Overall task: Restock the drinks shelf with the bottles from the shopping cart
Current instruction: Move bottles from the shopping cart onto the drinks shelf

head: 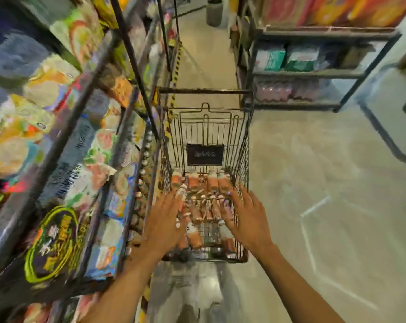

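Bottles (212, 183) with orange labels lie on their sides in the bottom of the shopping cart (243, 148), lower centre of the frame. The left hand (164, 220) and right hand (246, 217) are over the cart's near end, fingers spread wide and holding nothing. The bottles lie beneath and between the fingertips; contact cannot be told through the blur. A stocked shelf (80, 136) fills the left side.
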Motion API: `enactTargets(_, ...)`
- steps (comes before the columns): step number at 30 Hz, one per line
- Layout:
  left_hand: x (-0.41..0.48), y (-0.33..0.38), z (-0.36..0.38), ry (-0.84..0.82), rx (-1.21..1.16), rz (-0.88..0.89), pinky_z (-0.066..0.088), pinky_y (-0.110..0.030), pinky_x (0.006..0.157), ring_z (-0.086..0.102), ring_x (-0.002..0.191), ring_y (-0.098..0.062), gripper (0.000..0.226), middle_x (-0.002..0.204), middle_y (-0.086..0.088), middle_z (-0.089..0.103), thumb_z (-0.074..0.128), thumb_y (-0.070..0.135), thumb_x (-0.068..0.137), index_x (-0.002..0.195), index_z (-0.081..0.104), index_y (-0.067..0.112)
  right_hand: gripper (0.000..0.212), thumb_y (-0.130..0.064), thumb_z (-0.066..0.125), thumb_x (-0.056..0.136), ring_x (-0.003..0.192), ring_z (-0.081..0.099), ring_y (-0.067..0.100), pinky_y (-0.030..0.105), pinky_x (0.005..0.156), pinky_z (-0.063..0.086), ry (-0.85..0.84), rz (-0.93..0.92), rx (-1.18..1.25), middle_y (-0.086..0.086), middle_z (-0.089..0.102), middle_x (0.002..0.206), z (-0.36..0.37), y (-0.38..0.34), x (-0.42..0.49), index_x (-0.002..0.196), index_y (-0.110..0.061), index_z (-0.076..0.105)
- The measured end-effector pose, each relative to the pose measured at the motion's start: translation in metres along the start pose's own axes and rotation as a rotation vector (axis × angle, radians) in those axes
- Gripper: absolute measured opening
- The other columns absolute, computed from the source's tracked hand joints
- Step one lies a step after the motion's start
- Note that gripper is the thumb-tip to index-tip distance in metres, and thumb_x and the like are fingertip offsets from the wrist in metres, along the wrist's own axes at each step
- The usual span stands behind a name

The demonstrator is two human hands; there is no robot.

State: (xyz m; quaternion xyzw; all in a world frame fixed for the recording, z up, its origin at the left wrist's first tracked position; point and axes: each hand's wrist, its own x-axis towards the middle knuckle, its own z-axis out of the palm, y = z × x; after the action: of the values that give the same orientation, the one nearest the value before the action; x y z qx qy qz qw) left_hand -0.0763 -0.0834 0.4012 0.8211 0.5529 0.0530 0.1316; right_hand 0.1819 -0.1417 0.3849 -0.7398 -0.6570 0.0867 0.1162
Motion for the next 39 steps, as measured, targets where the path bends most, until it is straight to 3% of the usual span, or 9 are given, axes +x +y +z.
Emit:
enactTargets(5,0.061,-0.025,0.050,-0.136,-0.019,0.031,0.031,-0.047,0.121,0.032,0.150,-0.031,0.070,0.162,-0.008,0.037,0.048,0.053,0.097,0.157,0.035,0.019,0.077,-0.062,0.052,0.098,0.151,0.033,0.038,0.050,0.119,0.034,-0.120,0.080,-0.031,0.013,0.033,0.166,0.051,0.015,0.032,0.161,-0.027,0.025)
enactTargets(10,0.109,-0.038,0.092,-0.280,-0.070,0.033,0.028,-0.049,0.122,0.025,0.153,-0.031,0.078,0.164,-0.008,0.031,0.031,0.061,0.094,0.159,0.028,0.019,0.079,-0.071,0.032,0.098,0.158,0.017,0.032,0.048,0.126,0.021,-0.267,0.166,0.019,0.008,0.020,0.172,0.099,0.023,0.058,0.165,-0.033,0.013)
enactTargets(14,0.122,-0.051,0.150,-0.436,-0.167,-0.124,0.013,-0.049,0.126,0.006,0.157,-0.024,0.077,0.171,0.006,0.004,0.050,0.053,0.099,0.162,0.010,0.034,0.086,-0.075,0.020,0.093,0.158,0.017,0.032,0.048,0.126,0.022,-0.346,0.207,0.061,0.006,0.017,0.172,0.142,0.036,0.076,0.166,-0.033,0.004)
enactTargets(18,0.129,-0.060,0.213,-0.542,-0.262,-0.272,0.033,-0.048,0.118,0.023,0.152,-0.027,0.074,0.171,0.001,0.006,0.055,0.044,0.098,0.160,0.014,0.041,0.089,-0.073,0.033,0.091,0.153,0.027,0.032,0.054,0.119,0.037,-0.421,0.310,0.187,0.003,0.024,0.170,0.197,0.055,0.084,0.165,-0.034,0.002)
enactTargets(22,0.135,-0.057,0.264,-0.632,-0.410,-0.486,0.054,-0.041,0.094,0.059,0.120,-0.029,0.067,0.140,-0.012,0.055,0.062,0.036,0.095,0.155,0.033,0.031,0.085,-0.071,0.038,0.093,0.143,0.041,0.036,0.054,0.107,0.049,-0.558,0.407,0.209,0.011,0.039,0.160,0.259,0.079,0.081,0.162,-0.029,0.013)
enactTargets(30,0.134,-0.064,0.373,-0.652,-0.325,-0.813,0.044,-0.056,0.103,0.054,0.128,-0.036,0.097,0.154,-0.007,0.043,0.062,0.057,0.079,0.155,0.008,0.031,0.085,-0.048,0.065,0.092,0.131,0.047,0.033,0.051,0.103,0.051,-0.687,0.558,0.270,0.013,0.043,0.148,0.358,0.104,0.060,0.159,-0.019,0.022)
enactTargets(34,0.134,-0.058,0.404,-0.607,-0.524,-0.879,0.035,-0.047,0.118,0.033,0.147,-0.040,0.117,0.167,-0.017,0.017,0.075,0.038,0.081,0.161,-0.011,0.032,0.095,-0.023,0.080,0.086,0.129,0.046,0.033,0.049,0.108,0.046,-0.633,0.653,0.345,0.016,0.043,0.143,0.383,0.104,0.054,0.160,-0.018,0.022)
enactTargets(36,0.128,-0.063,0.426,-0.496,-0.638,-0.920,0.055,-0.043,0.096,0.043,0.138,-0.035,0.127,0.167,-0.014,0.011,0.082,0.026,0.075,0.156,-0.014,0.048,0.097,-0.018,0.080,0.084,0.125,0.049,0.032,0.050,0.103,0.050,-0.629,0.691,0.365,0.017,0.046,0.139,0.394,0.107,0.053,0.160,-0.019,0.020)
enactTargets(39,0.120,-0.061,0.432,-0.353,-0.716,-0.937,0.062,-0.045,0.069,0.054,0.126,-0.038,0.117,0.159,-0.006,0.020,0.080,0.021,0.074,0.153,0.003,0.059,0.089,-0.019,0.082,0.081,0.116,0.056,0.032,0.051,0.094,0.054,-0.641,0.772,0.409,0.013,0.055,0.128,0.404,0.113,0.053,0.152,-0.020,0.028)
